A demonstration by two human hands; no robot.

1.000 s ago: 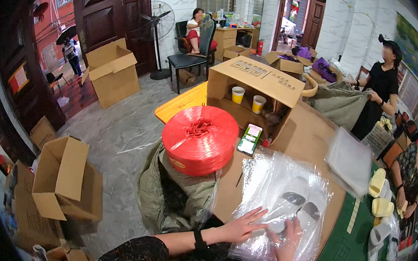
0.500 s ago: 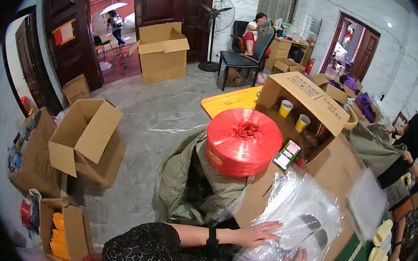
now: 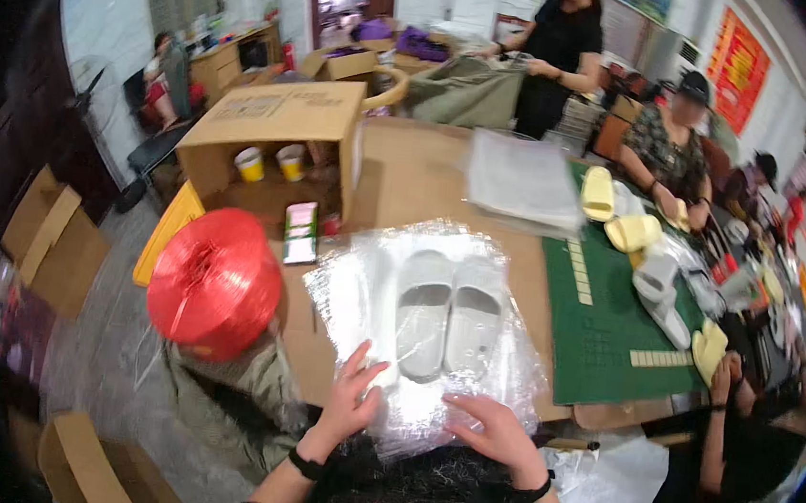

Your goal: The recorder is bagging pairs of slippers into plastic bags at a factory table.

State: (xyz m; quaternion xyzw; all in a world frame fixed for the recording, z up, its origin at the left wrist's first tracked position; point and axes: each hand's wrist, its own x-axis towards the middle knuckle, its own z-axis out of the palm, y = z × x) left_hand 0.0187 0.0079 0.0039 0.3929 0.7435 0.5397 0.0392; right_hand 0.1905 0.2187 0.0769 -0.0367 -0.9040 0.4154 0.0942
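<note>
— Position of the item?

— A pair of white slippers (image 3: 448, 315) inside a clear plastic bag (image 3: 420, 334), lying flat on the worktop (image 3: 410, 171) just beyond both hands. Long axis runs away from the person; which end is the toe cannot be made out through the glare.

— Grip state?

— The left hand (image 3: 349, 402) rests with fingers spread flat on the bag's near edge. The right hand (image 3: 493, 429) lies palm down on the near edge, fingers extended. Neither closes on anything.

— Obstructions?

— The bag's near corner is hidden under the hands. A red twine spool (image 3: 214, 281) stands left of the left hand.
</note>
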